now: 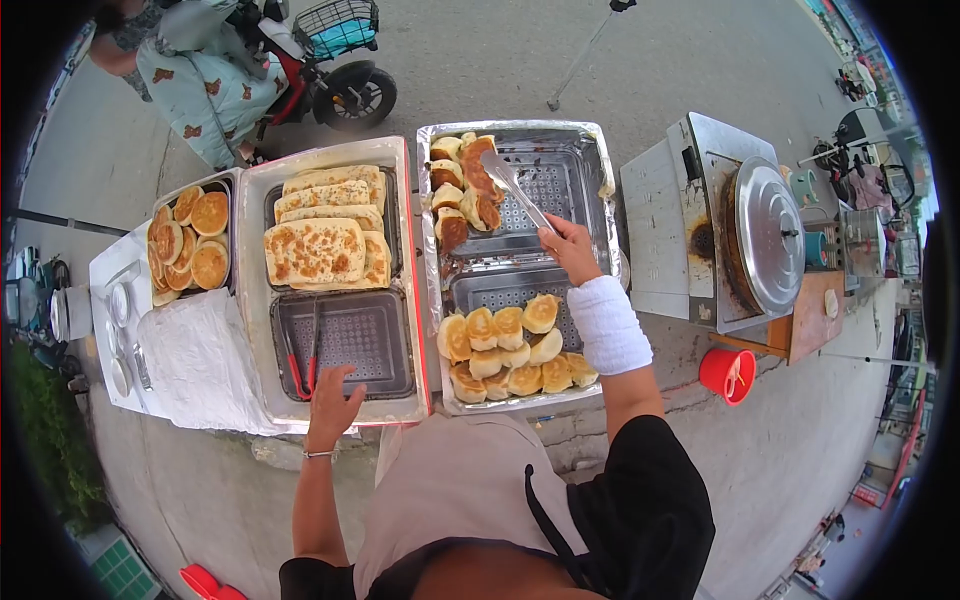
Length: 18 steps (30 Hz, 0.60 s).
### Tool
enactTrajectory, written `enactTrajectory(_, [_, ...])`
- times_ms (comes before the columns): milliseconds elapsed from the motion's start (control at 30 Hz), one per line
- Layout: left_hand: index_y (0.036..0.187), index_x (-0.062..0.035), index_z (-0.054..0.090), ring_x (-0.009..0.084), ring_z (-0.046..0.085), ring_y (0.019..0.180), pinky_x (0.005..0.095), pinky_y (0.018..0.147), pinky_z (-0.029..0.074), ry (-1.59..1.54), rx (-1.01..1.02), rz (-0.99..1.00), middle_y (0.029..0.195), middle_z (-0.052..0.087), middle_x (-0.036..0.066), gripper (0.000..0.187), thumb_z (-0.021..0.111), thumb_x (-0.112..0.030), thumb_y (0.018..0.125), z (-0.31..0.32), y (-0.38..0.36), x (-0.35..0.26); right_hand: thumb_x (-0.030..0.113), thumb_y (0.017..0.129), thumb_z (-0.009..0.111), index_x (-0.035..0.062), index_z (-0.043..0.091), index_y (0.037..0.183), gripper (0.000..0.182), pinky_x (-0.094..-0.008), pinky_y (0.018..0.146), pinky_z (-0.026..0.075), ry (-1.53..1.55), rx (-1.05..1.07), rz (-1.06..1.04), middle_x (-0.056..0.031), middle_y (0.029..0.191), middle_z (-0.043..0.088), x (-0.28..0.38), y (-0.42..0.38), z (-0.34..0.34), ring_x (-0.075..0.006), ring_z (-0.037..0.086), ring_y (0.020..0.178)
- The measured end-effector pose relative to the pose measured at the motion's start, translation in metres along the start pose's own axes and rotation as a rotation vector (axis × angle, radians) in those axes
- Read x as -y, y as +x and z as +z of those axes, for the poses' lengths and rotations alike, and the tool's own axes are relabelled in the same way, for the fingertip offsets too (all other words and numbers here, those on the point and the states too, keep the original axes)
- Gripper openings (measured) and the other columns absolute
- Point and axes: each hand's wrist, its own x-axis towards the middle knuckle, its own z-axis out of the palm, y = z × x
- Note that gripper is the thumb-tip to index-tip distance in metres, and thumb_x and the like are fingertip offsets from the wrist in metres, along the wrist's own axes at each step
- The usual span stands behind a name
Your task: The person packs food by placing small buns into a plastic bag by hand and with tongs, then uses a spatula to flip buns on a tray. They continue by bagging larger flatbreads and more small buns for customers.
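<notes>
Metal tongs [517,193] are held in my right hand [570,247], their tips at the browned filled pastries [478,170] in the upper part of the foil-lined tray [608,215]. Whether the tips grip a pastry, I cannot tell. My left hand [335,405], fingers apart and holding nothing, is over the front edge of the middle box, near red-handled tongs [312,350] that lie in a black tray [365,330]. Rectangular flatbreads [315,250] are stacked behind that tray. Small golden buns [508,325] sit in rows in the lower part of the foil-lined tray.
Round flatbreads [210,263] fill a tray at left, beside a white cloth [200,350]. At right stands a griddle with a metal lid [768,235], and a red bucket [727,375] is below it. A person by a scooter [355,97] is at upper left.
</notes>
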Motion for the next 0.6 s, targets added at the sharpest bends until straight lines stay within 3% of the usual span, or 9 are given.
enactTrajectory(67, [0.114, -0.004, 0.059, 0.0354, 0.057, 0.104, 0.0432, 0.09, 0.046, 0.02, -0.018, -0.021, 0.107, 0.059, 0.017, 0.037, 0.071, -0.018, 0.081, -0.001, -0.004, 0.0, 0.015, 0.089, 0.066, -0.001, 0.065, 0.123, 0.037, -0.0212, 0.053, 0.035, 0.074, 0.029, 0.034, 0.0043, 0.072, 0.057, -0.014, 0.027, 0.014, -0.0048, 0.047, 0.061])
enactTrajectory(200, [0.113, -0.0038, 0.06, 0.0352, 0.057, 0.105, 0.0435, 0.09, 0.046, 0.005, -0.069, -0.029, 0.108, 0.059, 0.016, 0.037, 0.071, -0.018, 0.081, 0.001, -0.019, 0.009, 0.017, 0.091, 0.065, 0.0043, 0.069, 0.114, 0.026, -0.0199, 0.048, 0.031, -0.145, 0.011, 0.033, 0.0057, 0.069, 0.053, -0.02, 0.047, 0.031, -0.0019, 0.044, 0.058])
enactTrajectory(233, [0.114, -0.0035, 0.06, 0.0352, 0.057, 0.106, 0.0438, 0.091, 0.046, -0.003, -0.063, -0.052, 0.109, 0.06, 0.016, 0.038, 0.071, -0.019, 0.081, -0.002, -0.022, 0.006, 0.017, 0.091, 0.064, 0.0039, 0.07, 0.109, 0.023, -0.0217, 0.05, 0.032, -0.249, 0.011, -0.096, 0.0059, 0.068, 0.053, -0.026, 0.051, 0.03, -0.0031, 0.044, 0.059])
enactTrajectory(300, [0.116, -0.0039, 0.059, 0.0355, 0.057, 0.105, 0.044, 0.091, 0.046, 0.007, -0.08, -0.115, 0.109, 0.06, 0.016, 0.039, 0.07, -0.021, 0.082, 0.0, -0.032, 0.007, 0.019, 0.09, 0.064, 0.0024, 0.068, 0.114, 0.03, -0.0227, 0.051, 0.031, -0.39, -0.015, -0.175, 0.0051, 0.072, 0.054, -0.021, 0.048, 0.028, -0.0039, 0.042, 0.06])
enactTrajectory(333, [0.117, -0.0044, 0.059, 0.0355, 0.058, 0.105, 0.0441, 0.091, 0.047, 0.015, -0.079, -0.145, 0.109, 0.06, 0.016, 0.04, 0.07, -0.022, 0.082, 0.001, -0.036, 0.007, 0.021, 0.088, 0.065, -0.0018, 0.064, 0.119, 0.039, -0.0287, 0.066, 0.044, -0.439, 0.003, -0.073, -0.0033, 0.077, 0.063, -0.007, 0.04, 0.027, -0.0113, 0.054, 0.071])
enactTrajectory(433, [0.117, -0.0061, 0.059, 0.0354, 0.059, 0.103, 0.0443, 0.09, 0.048, 0.001, -0.113, -0.194, 0.111, 0.059, 0.016, 0.04, 0.07, -0.025, 0.084, 0.004, -0.048, 0.011, 0.021, 0.09, 0.062, -0.0036, 0.059, 0.127, 0.044, -0.03, 0.075, 0.047, -0.594, -0.05, -0.143, -0.0081, 0.092, 0.068, 0.011, 0.02, 0.024, -0.0155, 0.059, 0.081])
enactTrajectory(467, [0.118, -0.0061, 0.059, 0.0348, 0.059, 0.104, 0.0436, 0.09, 0.048, -0.035, -0.13, -0.21, 0.111, 0.059, 0.016, 0.041, 0.07, -0.025, 0.084, 0.005, -0.052, 0.009, 0.022, 0.092, 0.061, -0.0042, 0.056, 0.129, 0.046, -0.0322, 0.077, 0.048, -0.744, -0.076, -0.332, -0.0126, 0.096, 0.069, 0.014, 0.011, 0.021, -0.0194, 0.062, 0.084])
enactTrajectory(500, [0.118, -0.006, 0.059, 0.0342, 0.059, 0.104, 0.0429, 0.091, 0.048, -0.07, -0.145, -0.217, 0.112, 0.059, 0.016, 0.041, 0.07, -0.025, 0.083, 0.006, -0.054, 0.009, 0.022, 0.093, 0.059, -0.0039, 0.053, 0.132, 0.047, -0.0337, 0.079, 0.048, -0.846, -0.161, -0.36, -0.0167, 0.1, 0.068, 0.03, -0.009, 0.033, -0.0226, 0.064, 0.088])
enactTrajectory(600, [0.122, -0.0046, 0.057, 0.0306, 0.06, 0.107, 0.0395, 0.093, 0.048, -0.342, -0.148, -0.185, 0.116, 0.059, 0.016, 0.045, 0.07, -0.027, 0.086, 0.008, -0.044, -0.001, 0.019, 0.094, 0.057, -0.0019, 0.053, 0.134, 0.045, -0.0328, 0.084, 0.048, -0.661, -0.089, -0.508, -0.015, 0.113, 0.066, 0.028, -0.053, 0.064, -0.0193, 0.063, 0.097])
